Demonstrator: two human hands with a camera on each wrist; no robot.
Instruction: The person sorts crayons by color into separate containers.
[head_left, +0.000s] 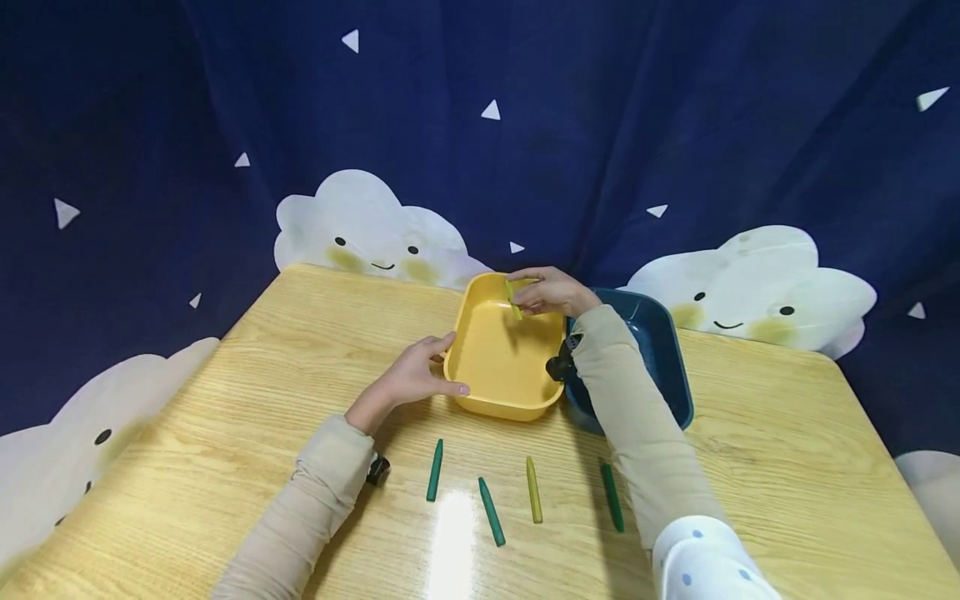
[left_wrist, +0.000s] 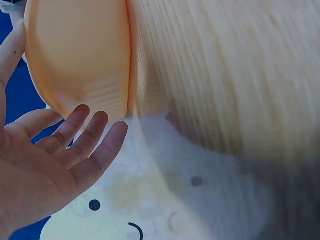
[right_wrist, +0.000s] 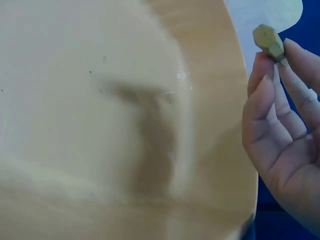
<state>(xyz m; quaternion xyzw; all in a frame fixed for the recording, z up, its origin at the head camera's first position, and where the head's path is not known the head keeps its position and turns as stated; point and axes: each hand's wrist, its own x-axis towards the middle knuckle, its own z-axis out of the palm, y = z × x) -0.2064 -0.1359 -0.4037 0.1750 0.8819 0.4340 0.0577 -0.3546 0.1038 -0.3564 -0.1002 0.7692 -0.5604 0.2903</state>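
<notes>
Sleeves (head_left: 647,417) are held above the table (head_left: 795,475); over the yellow box (head_left: 504,367), touched by the loose left hand (head_left: 409,372), a crayon (right_wrist: 268,40) is pinched by the right hand (head_left: 552,292).

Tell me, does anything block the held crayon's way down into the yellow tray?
Nothing visible does: the right grip holds the yellow crayon above the yellow tray, with no object between them.

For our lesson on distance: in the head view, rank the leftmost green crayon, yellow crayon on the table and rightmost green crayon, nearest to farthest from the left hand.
1. Leftmost green crayon: on the near side of the left hand.
2. Yellow crayon: on the table, farther right.
3. Rightmost green crayon: beside the right sleeve.
</notes>
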